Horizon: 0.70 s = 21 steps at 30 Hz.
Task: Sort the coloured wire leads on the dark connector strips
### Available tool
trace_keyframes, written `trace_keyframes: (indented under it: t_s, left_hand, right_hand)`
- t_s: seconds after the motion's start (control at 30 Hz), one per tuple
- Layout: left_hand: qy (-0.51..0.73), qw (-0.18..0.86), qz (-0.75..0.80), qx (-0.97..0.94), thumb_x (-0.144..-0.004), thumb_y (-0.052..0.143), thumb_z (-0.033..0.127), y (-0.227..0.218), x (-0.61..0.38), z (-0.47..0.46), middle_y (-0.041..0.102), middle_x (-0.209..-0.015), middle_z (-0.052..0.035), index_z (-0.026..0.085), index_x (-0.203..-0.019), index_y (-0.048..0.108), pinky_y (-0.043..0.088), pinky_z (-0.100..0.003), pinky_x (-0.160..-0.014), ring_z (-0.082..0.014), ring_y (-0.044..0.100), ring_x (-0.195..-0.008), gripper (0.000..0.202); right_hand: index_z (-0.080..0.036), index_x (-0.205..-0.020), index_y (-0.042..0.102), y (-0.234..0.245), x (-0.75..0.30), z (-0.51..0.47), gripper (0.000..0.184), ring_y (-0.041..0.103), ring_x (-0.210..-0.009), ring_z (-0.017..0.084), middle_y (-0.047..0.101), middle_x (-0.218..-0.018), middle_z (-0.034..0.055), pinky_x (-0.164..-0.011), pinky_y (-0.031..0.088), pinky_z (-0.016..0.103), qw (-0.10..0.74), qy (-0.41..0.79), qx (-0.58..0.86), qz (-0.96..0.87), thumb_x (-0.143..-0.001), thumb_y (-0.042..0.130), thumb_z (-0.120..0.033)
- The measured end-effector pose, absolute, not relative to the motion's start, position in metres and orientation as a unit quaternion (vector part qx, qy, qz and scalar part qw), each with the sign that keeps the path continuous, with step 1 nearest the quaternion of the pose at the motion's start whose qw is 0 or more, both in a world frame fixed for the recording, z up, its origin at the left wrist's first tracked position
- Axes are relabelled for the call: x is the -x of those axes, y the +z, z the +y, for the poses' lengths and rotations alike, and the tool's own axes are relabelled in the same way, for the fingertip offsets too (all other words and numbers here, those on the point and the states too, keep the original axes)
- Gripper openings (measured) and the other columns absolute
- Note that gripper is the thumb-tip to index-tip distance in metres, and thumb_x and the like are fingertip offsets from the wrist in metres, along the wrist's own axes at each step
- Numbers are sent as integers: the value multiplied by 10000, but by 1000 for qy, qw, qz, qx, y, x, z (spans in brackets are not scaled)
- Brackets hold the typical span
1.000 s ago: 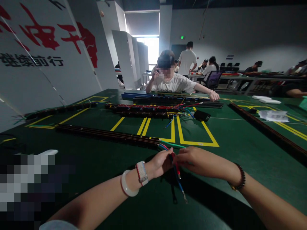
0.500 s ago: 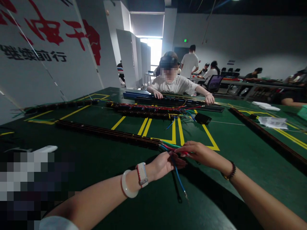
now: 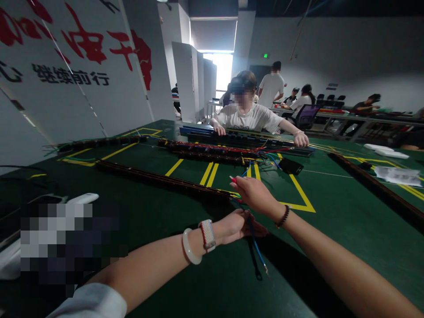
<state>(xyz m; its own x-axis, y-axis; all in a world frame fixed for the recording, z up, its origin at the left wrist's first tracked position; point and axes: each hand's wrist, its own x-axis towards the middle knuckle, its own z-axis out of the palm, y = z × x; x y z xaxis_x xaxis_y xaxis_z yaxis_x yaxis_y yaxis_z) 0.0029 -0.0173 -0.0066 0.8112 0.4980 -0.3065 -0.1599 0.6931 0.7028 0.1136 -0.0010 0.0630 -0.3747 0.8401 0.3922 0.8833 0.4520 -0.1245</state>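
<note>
Red wire (image 3: pixel 233 179) pinched up in right hand (image 3: pixel 254 194), left hand (image 3: pixel 236 225) gripping blue wire (image 3: pixel 257 249) by terminal strip (image 3: pixel 165 180); looks like sorting leads, next needs steady separation.

Green table (image 3: pixel 331 212) with yellow lines; white wall panels (image 3: pixel 99 88) with red lettering left of the hands; bright window (image 3: pixel 222 70) beyond.

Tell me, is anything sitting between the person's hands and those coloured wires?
Nothing visible. The right hand already pinches the red wire at its tip, lifted above the long dark strip. The left hand grips the blue wire, whose bare end trails on the green table.
</note>
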Motion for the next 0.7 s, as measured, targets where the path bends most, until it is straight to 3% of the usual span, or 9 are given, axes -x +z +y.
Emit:
trace_keyframes:
  t_s: [0.13,0.27,0.33,0.47,0.7]
  left_hand:
    - [187,892,248,-327,-901,292,180,-8,-2,-17,649,-782,-187,94,-777,465,417,-481,-935,-221,669,-763,228]
    - [195,888,231,-346,-903,302,181,-12,-2,-17,648,-804,-179,61,-892,509,429,-469,-924,-208,664,-766,239]
    - [201,883,221,-363,-907,318,183,-12,-3,-16,646,-822,-169,58,-957,509,436,-470,-905,-200,661,-759,234]
    - [204,882,226,-360,-938,310,234,-7,-2,-19,630,-805,-130,91,-918,448,439,-442,-910,-182,658,-771,199]
    - [197,822,324,-425,-946,280,243,6,2,-30,615,-818,-112,135,-945,329,472,-419,-829,-173,652,-705,119]
  right_hand:
    - [-144,-824,490,64,-108,4,304,430,-602,127,527,-707,37,-559,253,256,187,-34,508,-840,-1005,348,-344]
    - [-140,-865,528,59,-134,-14,267,469,-694,143,535,-781,52,-624,351,247,210,33,456,-864,-985,392,-335]
    - [-157,-974,562,52,-152,-26,174,500,-814,166,553,-878,61,-715,398,268,209,43,445,-870,-939,499,-314]
    - [-191,-1153,548,24,-187,-42,301,496,-984,208,535,-1058,88,-847,421,340,228,39,492,-839,-879,589,-307]
    - [-153,-1045,622,-10,-213,-42,264,547,-877,192,579,-956,84,-787,448,325,268,167,560,-766,-937,476,-345]
